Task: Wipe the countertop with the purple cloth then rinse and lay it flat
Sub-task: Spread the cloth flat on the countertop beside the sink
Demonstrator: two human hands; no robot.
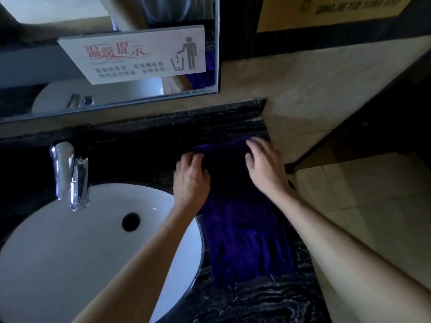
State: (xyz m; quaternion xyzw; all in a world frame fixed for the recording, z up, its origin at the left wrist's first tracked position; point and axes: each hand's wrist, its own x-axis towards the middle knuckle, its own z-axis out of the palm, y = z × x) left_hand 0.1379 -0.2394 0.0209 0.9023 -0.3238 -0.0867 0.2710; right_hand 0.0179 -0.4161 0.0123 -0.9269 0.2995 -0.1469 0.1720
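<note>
Purple fuzzy cloth [242, 231] was spread out long on the black veined marble surface [268, 299], right of the white round sink basin [70, 241].

Both hands were pressed on the cloth's far end: left hand [191, 180] at its left edge with fingers [193, 159] curled over the fabric, right hand [265, 164] near the back right corner, fingers spread loose and flat, not really gripping anything. Chrome faucet [70, 176] sat behind the basin, and a white litter-notice sign [137, 54] was stuck on the mirror [35, 66] above.
</note>
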